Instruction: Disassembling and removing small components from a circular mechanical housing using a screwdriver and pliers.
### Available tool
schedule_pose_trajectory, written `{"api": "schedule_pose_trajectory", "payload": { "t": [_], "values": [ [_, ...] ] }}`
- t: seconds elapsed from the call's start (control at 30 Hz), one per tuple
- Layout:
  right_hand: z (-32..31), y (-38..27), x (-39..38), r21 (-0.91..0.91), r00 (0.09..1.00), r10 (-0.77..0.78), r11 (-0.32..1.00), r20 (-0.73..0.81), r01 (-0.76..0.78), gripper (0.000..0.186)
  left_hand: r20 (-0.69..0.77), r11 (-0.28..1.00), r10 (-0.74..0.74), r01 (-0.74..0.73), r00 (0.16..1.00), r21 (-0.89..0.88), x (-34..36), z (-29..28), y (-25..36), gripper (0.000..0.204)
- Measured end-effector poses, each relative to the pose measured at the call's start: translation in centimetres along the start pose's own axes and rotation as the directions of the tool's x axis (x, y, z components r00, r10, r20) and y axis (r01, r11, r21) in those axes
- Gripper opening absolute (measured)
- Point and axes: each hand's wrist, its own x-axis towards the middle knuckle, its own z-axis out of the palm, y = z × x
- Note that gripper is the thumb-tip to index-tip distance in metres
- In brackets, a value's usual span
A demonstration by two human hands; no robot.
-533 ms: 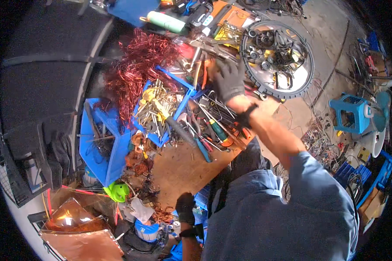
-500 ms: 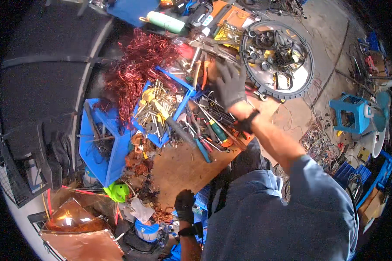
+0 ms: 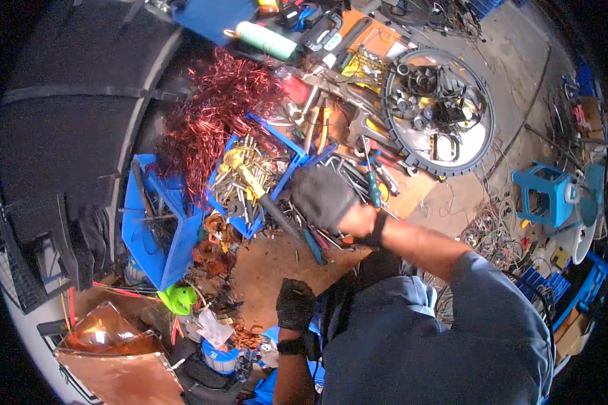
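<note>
Where your right hand [image 3: 324,197] overlies the hand tools [image 3: 373,187] at mid-frame (blurred, grip indeterminable), sorting appears underway; your next move likely calls for careful fingertip placement. Your left hand [image 3: 295,305], lower centre, is curled, contents hidden.

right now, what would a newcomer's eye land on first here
Probably the dark-red wire tangle, left of centre near the top. Next, perhaps the tyre-like ring full of parts, upper right of centre. Between and below them, the gloved right hand is over hand tools.
</note>
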Motion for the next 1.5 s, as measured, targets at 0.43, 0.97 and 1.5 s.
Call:
{"api": "schedule_pose_trajectory", "payload": {
  "t": [0.43,0.97,1.5],
  "values": [
    [0.4,13.1,10.2,-0.566,0.876,0.087,0.792,0.475,0.228,0.055,0.112,0.949,-0.032,-0.005,0.993,0.315,-10.2,4.5,0.2,0.012],
    [3.7,14.2,13.8,-0.541,0.884,0.291,0.839,0.365,-0.053,0.038,0.184,0.928,-0.084,0.009,0.979,0.373,-16.3,8.1,0.0,0.01],
    [0.0,18.7,15.3,-0.006,0.745,0.217,0.961,0.631,-0.275,0.033,0.096,0.914,0.029,-0.065,0.995,0.399,-16.1,8.8,-1.3,0.007]
  ]
}}
